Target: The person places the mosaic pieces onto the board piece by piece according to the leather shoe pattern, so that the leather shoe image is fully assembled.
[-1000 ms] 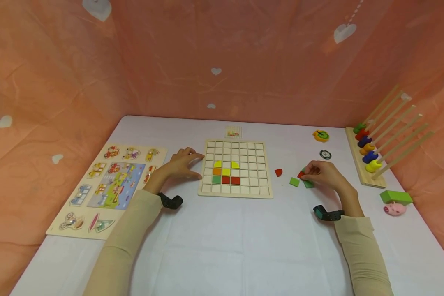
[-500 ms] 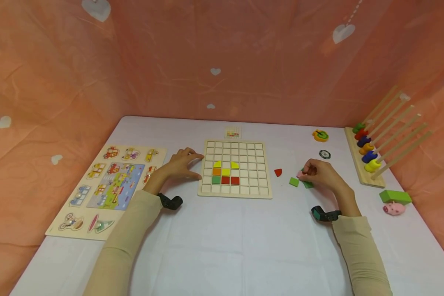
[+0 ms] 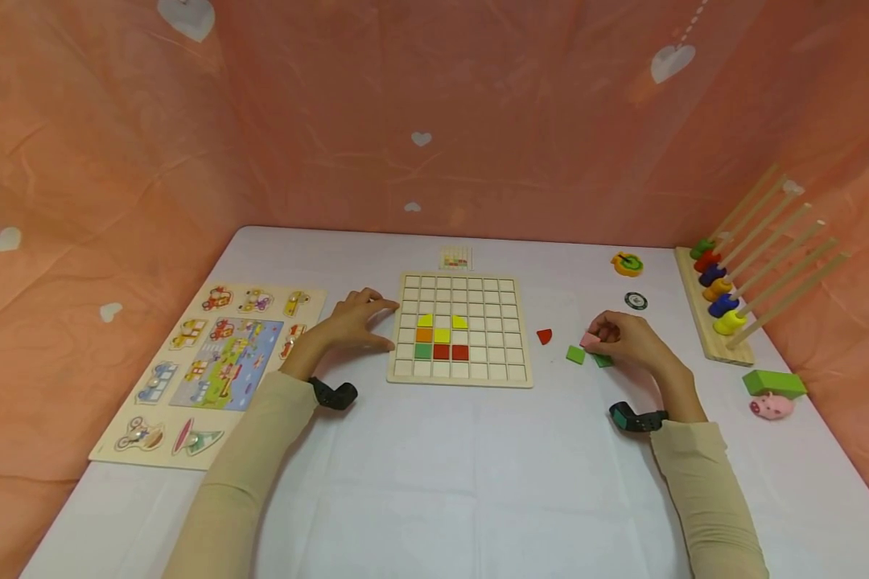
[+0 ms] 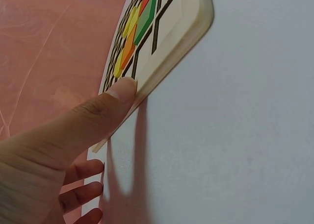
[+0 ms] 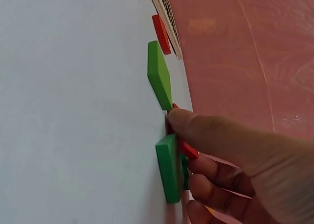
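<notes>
Right of centre in the head view: right hand [image 3: 626, 334] pinches a red tile [image 5: 189, 150], near the light green tile [image 3: 575, 355]. A second ago it looked deep red from above; now pale pink, probably tilted into the light. My read: in hand, not yet placed on the grid board [image 3: 496, 339] at centre. Left hand [image 3: 353, 322] unmoved, grasping nothing, thumb touching the board's left edge.

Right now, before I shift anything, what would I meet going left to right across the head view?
Vehicle puzzle board, left hand, grid board, red quarter-circle piece, light green tile, right hand, wooden peg rack.
</notes>
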Demonstrator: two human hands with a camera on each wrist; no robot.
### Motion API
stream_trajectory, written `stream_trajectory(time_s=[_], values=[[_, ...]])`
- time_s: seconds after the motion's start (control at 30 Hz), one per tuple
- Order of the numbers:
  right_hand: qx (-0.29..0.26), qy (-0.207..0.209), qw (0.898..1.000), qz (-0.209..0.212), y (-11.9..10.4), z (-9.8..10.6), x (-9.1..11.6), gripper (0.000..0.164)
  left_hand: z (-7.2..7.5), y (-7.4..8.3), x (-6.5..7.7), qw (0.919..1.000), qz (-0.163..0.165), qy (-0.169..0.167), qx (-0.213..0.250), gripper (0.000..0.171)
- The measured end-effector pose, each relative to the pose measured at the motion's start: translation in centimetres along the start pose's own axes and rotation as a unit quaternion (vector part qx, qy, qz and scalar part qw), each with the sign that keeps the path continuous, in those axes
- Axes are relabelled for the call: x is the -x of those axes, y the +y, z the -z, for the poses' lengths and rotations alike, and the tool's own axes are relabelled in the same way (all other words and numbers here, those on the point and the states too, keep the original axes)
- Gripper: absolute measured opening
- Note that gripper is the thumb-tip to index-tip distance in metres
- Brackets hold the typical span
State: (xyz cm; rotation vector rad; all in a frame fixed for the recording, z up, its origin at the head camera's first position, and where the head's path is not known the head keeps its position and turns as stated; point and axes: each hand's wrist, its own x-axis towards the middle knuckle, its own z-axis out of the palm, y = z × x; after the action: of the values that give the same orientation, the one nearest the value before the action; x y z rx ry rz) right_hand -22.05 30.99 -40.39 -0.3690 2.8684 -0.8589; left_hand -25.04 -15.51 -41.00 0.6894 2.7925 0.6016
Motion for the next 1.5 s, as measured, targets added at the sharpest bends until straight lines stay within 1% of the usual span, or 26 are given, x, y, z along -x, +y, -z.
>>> stream_trajectory(time_s=[0.23,0.37,0.53,0.6,0.77,0.87,1.07,1.17,1.3,1.5], values=[[0.011,-0.004,1.0,0.002,-0.13,0.02,-0.03,0.025,0.07,0.07,0.05,0.9999,0.004,-0.005,0.009,0.074],[0.015,0.001,1.0,-0.004,-0.23,0.11,0.1,0.026,0.06,0.0,0.04,1.0,0.002,-0.005,0.008,0.074],[0.021,0.025,0.999,0.015,0.05,0.43,0.26,0.026,0.07,-0.01,0.0,1.0,0.001,-0.005,0.008,0.074],[0.026,0.027,0.999,0.021,0.19,0.59,0.3,0.028,0.08,0.0,-0.04,1.0,0.001,-0.006,0.008,0.073],[0.029,-0.008,0.999,0.015,0.25,0.82,0.35,0.034,0.11,0.03,-0.05,1.0,0.001,-0.006,0.006,0.074],[0.03,-0.016,0.999,0.011,0.26,0.81,0.31,0.034,0.11,0.04,-0.04,1.0,0.003,-0.007,0.003,0.074],[0.028,0.005,0.999,0.028,0.46,0.57,0.24,0.027,0.07,0.02,-0.06,0.9999,0.006,-0.008,0.007,0.074],[0.025,0.009,0.999,0.031,0.52,0.51,0.27,0.031,0.06,0.03,-0.06,0.9999,0.005,-0.007,0.008,0.074],[0.026,0.012,0.999,0.022,0.52,0.53,0.32,0.036,0.06,0.01,-0.04,0.9999,0.006,-0.006,0.007,0.074],[0.038,0.022,0.999,0.003,0.32,0.56,0.3,0.03,0.11,0.03,-0.05,0.9999,0.005,-0.008,0.007,0.074]])
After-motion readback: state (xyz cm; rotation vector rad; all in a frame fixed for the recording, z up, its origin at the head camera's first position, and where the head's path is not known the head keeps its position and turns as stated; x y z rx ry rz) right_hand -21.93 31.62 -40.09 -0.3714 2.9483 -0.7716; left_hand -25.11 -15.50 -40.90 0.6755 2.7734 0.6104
